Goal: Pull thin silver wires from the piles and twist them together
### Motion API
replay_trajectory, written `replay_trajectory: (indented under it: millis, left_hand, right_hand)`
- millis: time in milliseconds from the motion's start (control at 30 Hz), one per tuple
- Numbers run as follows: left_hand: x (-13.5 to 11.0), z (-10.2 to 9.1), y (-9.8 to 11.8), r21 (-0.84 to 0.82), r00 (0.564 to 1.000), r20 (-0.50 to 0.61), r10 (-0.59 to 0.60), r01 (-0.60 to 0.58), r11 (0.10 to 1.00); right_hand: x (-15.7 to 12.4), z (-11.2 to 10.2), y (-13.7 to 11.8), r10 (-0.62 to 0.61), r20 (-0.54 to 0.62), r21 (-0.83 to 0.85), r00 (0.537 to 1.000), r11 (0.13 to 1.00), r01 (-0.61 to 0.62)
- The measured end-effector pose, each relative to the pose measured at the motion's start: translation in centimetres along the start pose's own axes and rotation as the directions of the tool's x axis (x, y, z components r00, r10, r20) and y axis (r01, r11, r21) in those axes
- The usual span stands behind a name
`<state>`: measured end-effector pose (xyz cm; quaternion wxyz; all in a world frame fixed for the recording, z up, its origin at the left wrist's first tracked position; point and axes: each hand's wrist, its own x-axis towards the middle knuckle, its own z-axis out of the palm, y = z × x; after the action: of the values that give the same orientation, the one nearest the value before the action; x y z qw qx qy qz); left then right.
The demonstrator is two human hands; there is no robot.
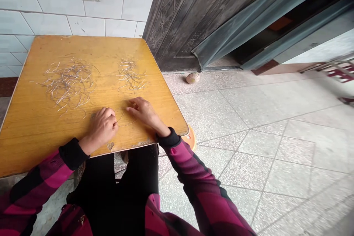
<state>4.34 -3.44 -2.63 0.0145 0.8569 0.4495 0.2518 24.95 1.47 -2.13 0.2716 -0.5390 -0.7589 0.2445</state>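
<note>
Your left hand (102,127) pinches a thin wire strand (121,117) — right hand (142,112) loosely curled just beside it, holding nothing visible; two tangled wire heaps (69,83) lie far across the wooden table (27,136).

head view from just above the lap, facing forward and down at the hands (102,127)

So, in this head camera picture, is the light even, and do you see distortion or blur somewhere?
In the head view, the light is soft, with no hard shadows; the yellow wooden tabletop shows a faint sheen; the white tiled wall bends from wide-angle distortion; the thin silvery wire strands look sharp, while the far right edge is smeared.
</note>
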Motion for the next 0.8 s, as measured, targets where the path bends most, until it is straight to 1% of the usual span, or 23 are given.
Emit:
replay_trajectory:
  millis: [33, 67, 133, 167, 200, 233, 333, 400, 433, 467, 533, 567, 600, 633, 667, 733, 800]
  left_hand:
    - [0.0, 0.0, -0.1, 0.002, 1.000, -0.014, 0.023, -0.023, 1.000]
    - [0.0, -0.1, -0.2, 0.007, 0.999, -0.027, 0.045, -0.045, 0.999]
    - [0.0, -0.2, -0.3, 0.022, 0.996, -0.042, 0.079, -0.079, 0.997]
    - [0.0, -0.2, -0.3, 0.030, 0.995, -0.039, 0.090, -0.088, 0.996]
    - [-0.1, -0.3, -0.3, 0.038, 0.995, -0.027, 0.095, -0.094, 0.995]
    - [-0.1, -0.3, -0.2, 0.047, 0.995, -0.011, 0.096, -0.095, 0.994]
    - [-0.2, -0.4, 0.0, 0.075, 0.995, 0.033, 0.096, -0.098, 0.992]
    - [-0.2, -0.4, 0.0, 0.079, 0.996, 0.039, 0.085, -0.088, 0.993]
    - [-0.3, -0.3, 0.0, 0.067, 0.997, 0.036, 0.072, -0.074, 0.995]
    - [-0.3, -0.2, 0.0, 0.040, 0.998, 0.026, 0.053, -0.054, 0.998]
    - [-0.4, -0.1, -0.2, -0.072, 1.000, -0.010, -0.005, 0.004, 0.997]
    - [-0.5, -0.1, -0.3, -0.161, 0.999, -0.026, -0.048, 0.043, 0.986]
    - [-0.5, -0.2, -0.4, -0.268, 0.994, -0.025, -0.104, 0.094, 0.959]
    - [-0.5, -0.3, -0.5, -0.381, 0.986, 0.003, -0.168, 0.157, 0.911]
    - [-0.5, -0.5, -0.6, -0.490, 0.971, 0.059, -0.232, 0.231, 0.841]
    - [-0.4, -0.9, -0.8, -0.653, 0.920, 0.209, -0.331, 0.383, 0.654]
    - [-0.1, -1.3, -0.8, -0.740, 0.862, 0.332, -0.382, 0.489, 0.462]
  right_hand:
    - [0.7, 0.0, -0.1, 0.044, 0.036, 0.048, 0.998, 0.998, -0.046]
    - [1.4, 0.0, -0.2, 0.098, 0.103, 0.122, 0.990, 0.986, -0.111]
    - [2.5, 0.2, -0.5, 0.182, 0.240, 0.225, 0.954, 0.945, -0.237]
    - [2.8, 0.3, -0.7, 0.196, 0.280, 0.231, 0.940, 0.936, -0.264]
    - [3.1, 0.4, -0.9, 0.194, 0.289, 0.201, 0.937, 0.945, -0.258]
    - [3.3, 0.4, -1.1, 0.175, 0.278, 0.142, 0.944, 0.965, -0.221]
    - [3.3, 0.4, -1.8, 0.083, 0.257, -0.071, 0.963, 0.995, -0.066]
    - [3.0, 0.2, -2.1, 0.025, 0.274, -0.121, 0.962, 0.993, 0.009]
    - [2.8, 0.1, -2.1, -0.002, 0.276, -0.096, 0.961, 0.995, 0.030]
    - [2.6, -0.1, -2.0, -0.023, 0.273, -0.037, 0.962, 0.999, 0.035]
    - [2.1, -0.3, -1.6, -0.041, 0.267, 0.172, 0.963, 0.985, -0.006]
    - [1.9, -0.4, -1.4, -0.034, 0.268, 0.293, 0.963, 0.955, -0.048]
    - [1.7, -0.6, -1.1, -0.022, 0.268, 0.402, 0.963, 0.911, -0.091]
    - [1.5, -0.7, -0.8, -0.007, 0.264, 0.491, 0.964, 0.862, -0.128]
    - [1.3, -0.8, -0.6, 0.008, 0.255, 0.557, 0.967, 0.816, -0.154]
    - [0.9, -1.0, -0.5, 0.035, 0.228, 0.639, 0.973, 0.748, -0.176]
    - [0.5, -1.2, -0.8, 0.052, 0.204, 0.683, 0.978, 0.707, -0.180]
